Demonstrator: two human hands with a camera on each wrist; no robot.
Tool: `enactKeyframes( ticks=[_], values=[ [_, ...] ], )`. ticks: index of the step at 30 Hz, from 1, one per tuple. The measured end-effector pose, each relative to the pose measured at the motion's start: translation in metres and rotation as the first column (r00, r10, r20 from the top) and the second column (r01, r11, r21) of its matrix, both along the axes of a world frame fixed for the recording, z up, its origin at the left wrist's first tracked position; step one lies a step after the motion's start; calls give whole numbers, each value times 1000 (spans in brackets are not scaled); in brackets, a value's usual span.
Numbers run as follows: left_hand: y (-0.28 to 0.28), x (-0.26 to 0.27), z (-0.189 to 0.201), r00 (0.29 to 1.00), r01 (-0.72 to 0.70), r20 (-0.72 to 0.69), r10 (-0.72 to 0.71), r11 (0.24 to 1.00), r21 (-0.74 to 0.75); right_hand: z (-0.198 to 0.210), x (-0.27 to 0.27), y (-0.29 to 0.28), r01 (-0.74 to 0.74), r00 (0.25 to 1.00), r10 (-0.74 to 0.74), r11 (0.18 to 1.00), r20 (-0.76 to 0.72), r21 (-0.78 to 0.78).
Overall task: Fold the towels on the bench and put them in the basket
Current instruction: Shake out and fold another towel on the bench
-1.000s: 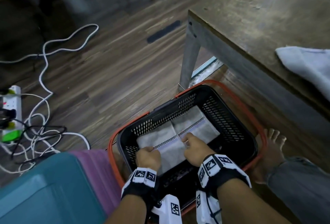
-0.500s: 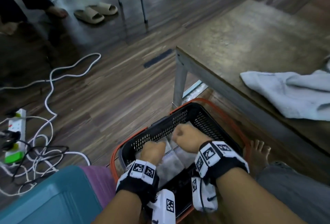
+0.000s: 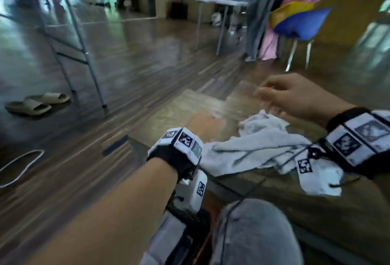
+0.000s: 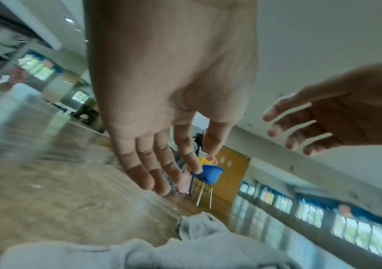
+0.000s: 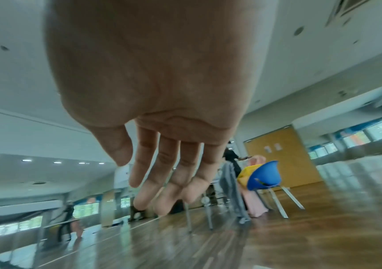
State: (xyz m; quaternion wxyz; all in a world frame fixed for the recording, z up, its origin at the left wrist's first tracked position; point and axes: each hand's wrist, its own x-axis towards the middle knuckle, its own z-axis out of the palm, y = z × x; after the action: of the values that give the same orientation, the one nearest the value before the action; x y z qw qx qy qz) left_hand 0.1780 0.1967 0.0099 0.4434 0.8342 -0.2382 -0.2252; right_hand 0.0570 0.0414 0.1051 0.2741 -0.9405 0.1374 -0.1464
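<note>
A crumpled pale towel (image 3: 251,148) lies on the wooden bench (image 3: 185,108), near its front edge. My left hand (image 3: 205,121) hovers above the bench just left of the towel, blurred by motion. In the left wrist view its fingers (image 4: 160,172) are straight and hold nothing, with the towel (image 4: 185,245) below them. My right hand (image 3: 280,95) is raised over the towel's far end with loosely bent fingers. The right wrist view shows that hand (image 5: 162,191) relaxed and holding nothing. The basket is out of view.
My knee in grey trousers (image 3: 253,228) is in front of the bench. A pair of slippers (image 3: 35,103), folding table legs (image 3: 84,53) and a white cable (image 3: 21,165) are on the floor to the left. Stacked coloured chairs (image 3: 299,22) stand far behind the bench.
Both hands have let go of the folded towel in the basket and risen to the bench. The view has swung up, so the basket has dropped out of sight.
</note>
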Motion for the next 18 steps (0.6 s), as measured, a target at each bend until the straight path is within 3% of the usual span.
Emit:
enactKeyframes(
  ticks=[5, 9, 12, 14, 18],
  values=[
    [-66, -31, -21, 945, 199, 181, -273, 918, 343, -58, -81, -74, 212, 976, -207, 973, -64, 86],
    [-96, -34, -61, 898, 126, 322, -301, 876, 466, -116, -110, -99, 282, 950, -265, 956, -166, 84],
    [-112, -29, -74, 833, 145, 357, -423, 789, 597, -142, -119, -109, 306, 939, -280, 945, -200, 116],
    [-118, -26, -71, 802, 151, 388, -453, 784, 603, -154, -124, -114, 330, 929, -301, 937, -215, 114],
    [-132, -29, -37, 790, 127, 469, -394, 855, 503, -153, -128, -123, 349, 906, -316, 934, -282, 74]
  ],
)
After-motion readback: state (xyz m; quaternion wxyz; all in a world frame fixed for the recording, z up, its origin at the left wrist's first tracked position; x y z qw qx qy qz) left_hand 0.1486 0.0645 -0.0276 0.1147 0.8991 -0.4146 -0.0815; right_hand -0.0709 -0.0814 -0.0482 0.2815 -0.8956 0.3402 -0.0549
